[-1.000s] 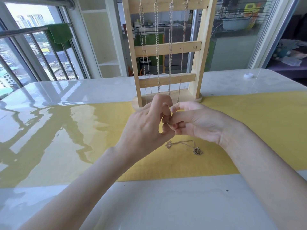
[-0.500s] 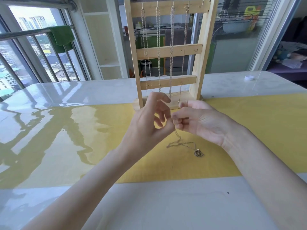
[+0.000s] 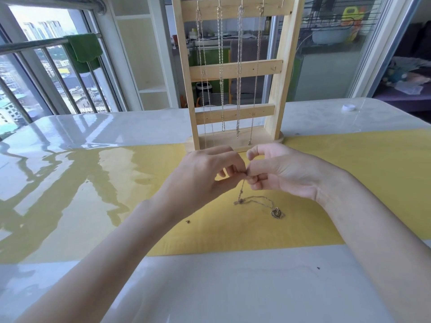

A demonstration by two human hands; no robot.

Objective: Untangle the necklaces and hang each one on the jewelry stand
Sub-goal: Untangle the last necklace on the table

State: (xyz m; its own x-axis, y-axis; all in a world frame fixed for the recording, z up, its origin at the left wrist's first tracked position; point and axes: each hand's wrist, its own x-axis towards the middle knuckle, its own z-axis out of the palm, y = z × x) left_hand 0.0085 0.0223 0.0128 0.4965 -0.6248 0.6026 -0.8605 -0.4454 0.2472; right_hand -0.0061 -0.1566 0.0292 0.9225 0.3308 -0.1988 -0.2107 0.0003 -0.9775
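Top of the necklace [image 3: 242,191] vanishes between the pinching fingers [image 3: 235,170] of the left hand [image 3: 200,180] and right hand [image 3: 282,173]; clasp or chain end not visible there. Below the fingers, a small knot [image 3: 240,201] in the chain, too fine to read how strands cross. Pendant [image 3: 277,213] down and right of the fingers: shape unclear, small. Beyond the fingers, jewelry stand [image 3: 235,69] cut off by top edge; upper rail only partly seen. Lowest ends of hung chains [image 3: 239,66] too thin to tell pendants. Both forearms run off the bottom edge. Tabletop [image 3: 210,287] cut at the left, right and bottom edges.
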